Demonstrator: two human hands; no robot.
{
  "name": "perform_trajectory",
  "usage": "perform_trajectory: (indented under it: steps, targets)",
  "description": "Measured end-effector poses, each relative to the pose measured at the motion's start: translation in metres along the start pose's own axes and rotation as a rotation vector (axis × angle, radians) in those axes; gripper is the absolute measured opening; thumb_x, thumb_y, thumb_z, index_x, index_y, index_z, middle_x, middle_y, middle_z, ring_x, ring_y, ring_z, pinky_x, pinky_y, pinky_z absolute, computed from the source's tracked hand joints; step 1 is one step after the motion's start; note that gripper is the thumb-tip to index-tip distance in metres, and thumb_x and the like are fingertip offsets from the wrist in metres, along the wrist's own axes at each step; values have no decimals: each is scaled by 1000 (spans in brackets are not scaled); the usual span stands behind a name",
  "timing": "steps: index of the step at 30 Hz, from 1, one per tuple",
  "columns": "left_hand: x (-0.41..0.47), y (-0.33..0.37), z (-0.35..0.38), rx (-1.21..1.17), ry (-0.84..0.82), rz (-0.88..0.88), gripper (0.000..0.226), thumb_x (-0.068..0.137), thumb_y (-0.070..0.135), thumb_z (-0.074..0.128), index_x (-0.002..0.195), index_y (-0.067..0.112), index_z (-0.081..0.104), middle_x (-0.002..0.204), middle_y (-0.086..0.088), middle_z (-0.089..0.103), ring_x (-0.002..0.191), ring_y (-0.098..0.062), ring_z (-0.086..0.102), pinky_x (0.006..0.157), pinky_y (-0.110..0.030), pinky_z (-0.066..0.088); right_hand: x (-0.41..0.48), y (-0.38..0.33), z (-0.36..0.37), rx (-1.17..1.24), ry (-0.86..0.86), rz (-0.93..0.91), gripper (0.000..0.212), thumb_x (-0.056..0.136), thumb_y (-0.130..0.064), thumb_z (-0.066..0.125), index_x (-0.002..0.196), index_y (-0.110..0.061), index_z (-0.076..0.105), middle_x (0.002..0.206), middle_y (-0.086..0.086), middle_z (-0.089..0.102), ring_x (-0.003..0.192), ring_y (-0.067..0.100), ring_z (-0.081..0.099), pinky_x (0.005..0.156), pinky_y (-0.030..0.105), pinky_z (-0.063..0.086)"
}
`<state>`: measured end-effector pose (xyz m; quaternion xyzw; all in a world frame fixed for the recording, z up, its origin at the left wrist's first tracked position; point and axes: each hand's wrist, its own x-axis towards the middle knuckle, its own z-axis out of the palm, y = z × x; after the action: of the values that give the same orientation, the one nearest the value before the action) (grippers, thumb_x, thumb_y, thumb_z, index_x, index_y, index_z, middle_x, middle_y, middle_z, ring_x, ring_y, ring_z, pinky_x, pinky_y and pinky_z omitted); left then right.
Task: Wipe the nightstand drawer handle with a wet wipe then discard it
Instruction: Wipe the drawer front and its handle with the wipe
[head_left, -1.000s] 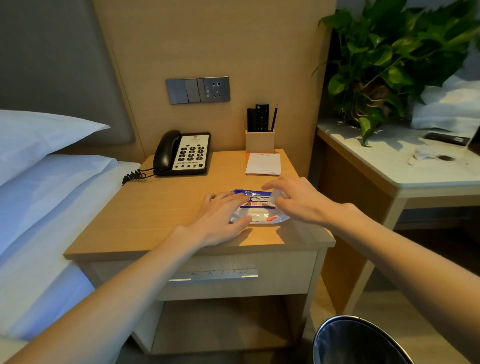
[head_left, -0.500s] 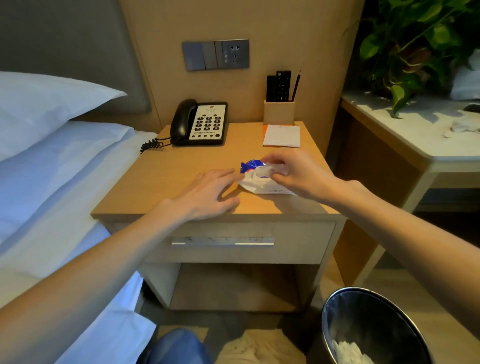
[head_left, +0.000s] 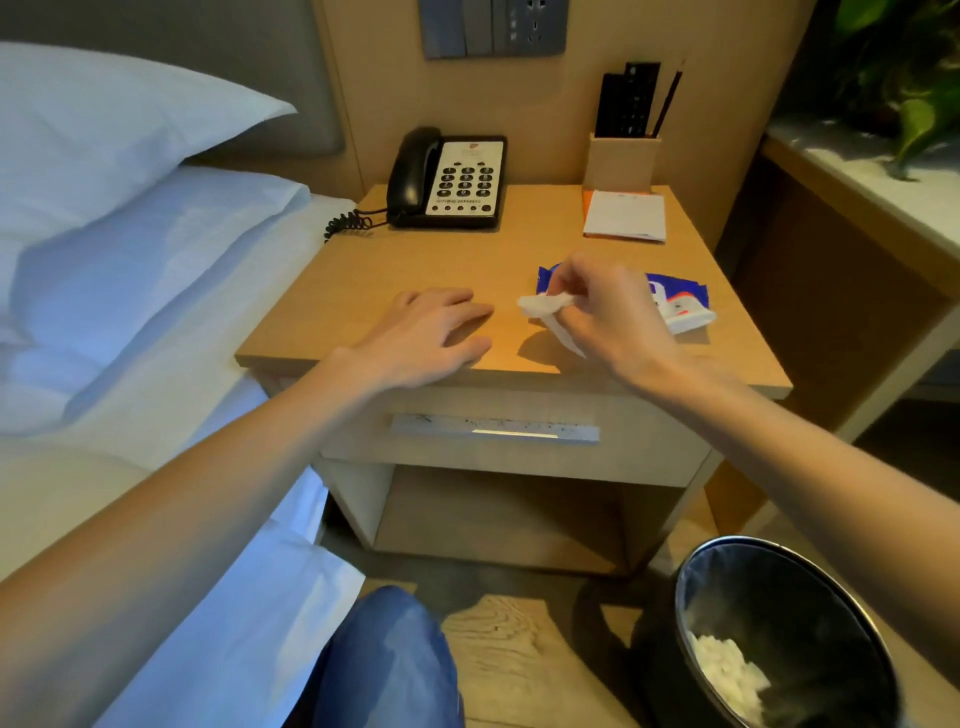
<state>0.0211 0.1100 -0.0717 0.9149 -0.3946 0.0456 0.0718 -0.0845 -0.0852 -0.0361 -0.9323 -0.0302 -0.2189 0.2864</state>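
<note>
My right hand (head_left: 605, 306) pinches a white wet wipe (head_left: 543, 306) just above the nightstand top (head_left: 405, 265). Behind that hand lies the blue and white wipe pack (head_left: 680, 304), partly hidden by my fingers. My left hand (head_left: 431, 338) rests flat on the top near its front edge, fingers spread, holding nothing. Below the front edge, the long silver drawer handle (head_left: 493, 428) runs across the drawer front and shows dark specks. A black trash bin (head_left: 779, 634) with white wipes inside stands on the floor at the lower right.
A black and white phone (head_left: 449, 179) sits at the back left of the nightstand; a notepad (head_left: 626, 215) and a wooden holder (head_left: 621, 161) with remotes and a pencil sit at the back right. The bed (head_left: 130, 312) is on the left, a desk (head_left: 857, 208) on the right, my knee (head_left: 395, 654) below.
My right hand has pulled a white wipe out of the pack and lifted it leftward. My left hand has let go of the pack and lies flat. The view has tilted down.
</note>
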Motion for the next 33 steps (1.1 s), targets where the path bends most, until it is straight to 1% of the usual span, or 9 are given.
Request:
perform_trajectory:
  steps: [5, 10, 14, 17, 19, 22, 23, 27, 33]
  targets:
    - [-1, -3, 4, 10, 0, 0, 66, 84, 60, 27, 142, 30, 39, 152, -5, 34, 140, -22, 28, 109, -47, 24, -10, -6, -1, 68, 79, 71, 28, 91, -17, 56, 118, -20, 60, 105, 0, 68, 99, 16, 59, 86, 38, 51]
    - [-2, -3, 4, -34, 0, -10, 66, 84, 61, 28, 142, 31, 38, 154, -3, 31, 141, -20, 26, 110, -47, 22, -37, -5, -5, 138, 162, 72, 20, 90, -12, 57, 105, -17, 69, 92, -9, 63, 90, 7, 59, 75, 22, 48]
    - [-2, -1, 2, -36, -2, -16, 65, 84, 59, 30, 141, 30, 39, 154, -3, 31, 141, -21, 25, 109, -48, 21, -59, 3, 3, 301, 220, 159, 16, 90, -13, 58, 104, -18, 64, 96, -5, 63, 92, 10, 61, 61, 25, 58]
    - [-3, 0, 2, -34, -7, -14, 66, 83, 60, 29, 142, 30, 38, 154, -3, 30, 142, -20, 25, 110, -48, 20, -71, 10, 8, 431, 269, 209, 16, 90, -12, 58, 103, -20, 62, 96, -7, 64, 92, 10, 62, 68, 29, 60]
    - [-3, 0, 3, -34, -1, -10, 64, 86, 60, 31, 142, 30, 38, 154, -2, 30, 142, -20, 24, 111, -48, 20, -81, 15, 11, 366, 297, 141, 20, 88, -10, 60, 106, -19, 64, 95, -7, 66, 90, 6, 62, 75, 23, 56]
    - [-1, -2, 5, -34, 8, -3, 57, 92, 55, 37, 143, 30, 37, 154, -2, 30, 142, -20, 23, 111, -50, 19, -97, 26, 16, 191, 260, -101, 27, 84, -4, 65, 111, -7, 64, 97, 3, 67, 88, 2, 60, 76, 13, 49]
    - [-1, -3, 6, -33, 8, 0, 57, 91, 55, 36, 143, 30, 37, 154, -2, 30, 142, -20, 23, 111, -50, 19, -102, 31, 18, 142, 229, -183, 28, 83, -4, 66, 111, -4, 64, 99, 6, 69, 92, 5, 61, 80, 15, 50]
    - [-1, -2, 6, -28, 0, -11, 65, 85, 61, 30, 143, 31, 37, 154, -1, 30, 142, -20, 23, 109, -49, 19, -111, 55, 27, -127, 80, -446, 30, 78, -7, 68, 106, 2, 65, 111, 19, 67, 112, 30, 61, 92, 40, 52]
    - [-2, -1, 5, -18, 2, -9, 68, 83, 61, 28, 143, 30, 36, 154, -1, 30, 142, -20, 23, 108, -47, 19, -121, 76, 39, -332, -89, -486, 46, 62, 1, 84, 104, 2, 66, 113, 22, 67, 109, 35, 62, 81, 46, 57]
